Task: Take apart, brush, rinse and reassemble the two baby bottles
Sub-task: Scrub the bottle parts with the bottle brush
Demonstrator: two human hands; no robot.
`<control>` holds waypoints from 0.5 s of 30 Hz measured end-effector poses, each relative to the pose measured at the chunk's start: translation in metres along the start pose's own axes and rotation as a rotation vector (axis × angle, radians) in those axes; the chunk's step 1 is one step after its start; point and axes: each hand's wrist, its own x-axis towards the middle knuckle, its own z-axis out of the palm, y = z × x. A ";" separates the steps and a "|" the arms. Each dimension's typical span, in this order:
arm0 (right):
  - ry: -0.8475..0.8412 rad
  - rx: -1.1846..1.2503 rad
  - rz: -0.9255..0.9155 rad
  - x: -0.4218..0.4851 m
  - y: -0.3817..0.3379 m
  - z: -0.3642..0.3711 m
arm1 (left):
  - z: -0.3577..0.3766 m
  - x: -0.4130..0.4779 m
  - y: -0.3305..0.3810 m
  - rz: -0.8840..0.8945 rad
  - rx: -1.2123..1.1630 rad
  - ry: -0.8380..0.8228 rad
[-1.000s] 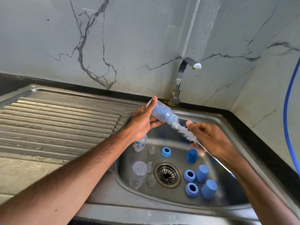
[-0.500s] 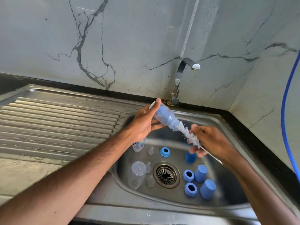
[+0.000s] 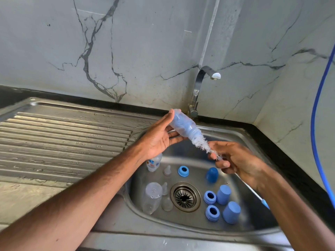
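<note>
Over the steel sink (image 3: 241, 134), my left hand (image 3: 157, 138) holds a small clear baby bottle (image 3: 183, 125), thumb at its base and fingers under its side. A white bristle brush (image 3: 201, 142) is pushed into the bottle's mouth. My right hand (image 3: 233, 160) pinches the brush where the bristles end; its thin handle (image 3: 253, 193) runs down to a blue tip. On the sink floor lie another clear bottle (image 3: 152, 197), a printed bottle (image 3: 154, 163), clear teats (image 3: 167, 170), blue rings (image 3: 183, 171) and blue caps (image 3: 223, 194).
The tap (image 3: 199, 84) stands behind the sink with no water running. A ribbed draining board (image 3: 59, 138) stretches to the left. The drain strainer (image 3: 185, 196) is in the sink's middle. A blue hose (image 3: 317, 105) hangs at the right wall.
The brush has slid a little out of the bottle, with more bristles showing. My left thumb now lies straight along the bottle's base.
</note>
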 end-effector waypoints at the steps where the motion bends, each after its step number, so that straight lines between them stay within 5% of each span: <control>1: 0.007 -0.057 -0.021 -0.003 -0.001 0.003 | -0.001 0.001 0.000 0.016 0.019 0.020; 6: 0.050 -0.244 -0.159 -0.017 -0.013 0.007 | -0.015 -0.001 0.012 0.084 -0.021 0.156; 15: 0.108 -0.030 -0.060 -0.018 -0.017 0.007 | 0.009 -0.004 0.009 0.091 0.046 -0.056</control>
